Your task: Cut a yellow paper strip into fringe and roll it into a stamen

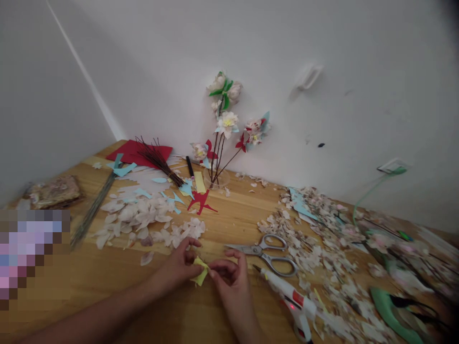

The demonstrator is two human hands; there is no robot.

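Between my two hands is a small strip of yellow paper, pinched and crumpled at its right end. My left hand grips its left side between thumb and fingers. With thumb and forefinger, my right hand pinches the narrow right tip. Just beyond my right hand lie metal scissors, blades pointing left and slightly apart. A white hot glue gun with a red light rests to the right, its nozzle toward the scissors. White petals are spread right behind my left hand.
Handmade flowers on brown stems stand in a clear base against the wall. Red paper, a bundle of brown sticks and a red star-shaped cutout lie at the back. Petal heaps and a green tape roll cover the right.
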